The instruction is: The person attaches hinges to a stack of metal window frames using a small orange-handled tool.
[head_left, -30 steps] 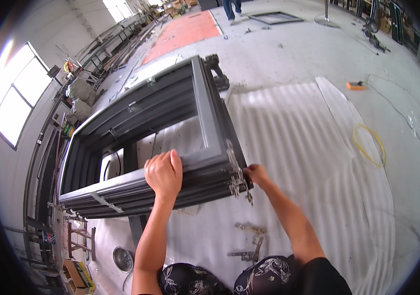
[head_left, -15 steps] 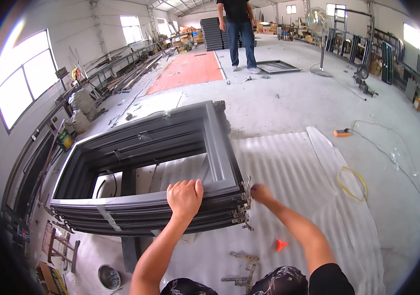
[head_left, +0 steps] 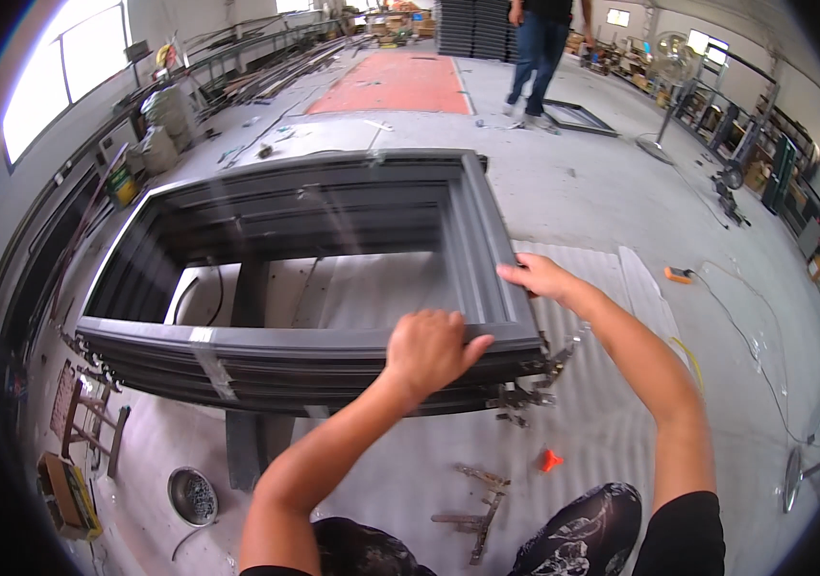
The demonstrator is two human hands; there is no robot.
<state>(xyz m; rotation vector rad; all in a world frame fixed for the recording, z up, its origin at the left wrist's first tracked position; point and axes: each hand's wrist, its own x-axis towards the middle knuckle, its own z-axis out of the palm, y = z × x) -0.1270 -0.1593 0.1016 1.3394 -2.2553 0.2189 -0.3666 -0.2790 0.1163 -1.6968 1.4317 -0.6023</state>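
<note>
In front of me lies a stack of dark grey rectangular metal frames, the top frame [head_left: 333, 337] facing up with its middle open. Over its near rail, close to the right corner, my left hand [head_left: 426, 351] is closed, thumb pointing right. My right hand [head_left: 546, 276] grips the outer edge of the right rail, thumb on top and the other fingers partly hidden. Metal hinge-like fittings [head_left: 525, 396] stick out at the near right corner, below both hands. Clear tape [head_left: 213, 370] wraps the front of the stack.
Black supports [head_left: 247, 451] hold up the stack. White foam sheeting [head_left: 583, 403] covers the floor, with loose metal brackets [head_left: 479, 509] and an orange piece [head_left: 550, 460] on it. A bowl of small parts [head_left: 192, 496] sits left. Farther back, a person [head_left: 537, 58] stands near a flat frame [head_left: 580, 117].
My right hand has moved from beside the corner fittings up onto the right rail. My left hand has shifted right along the near rail. The view has tilted lower.
</note>
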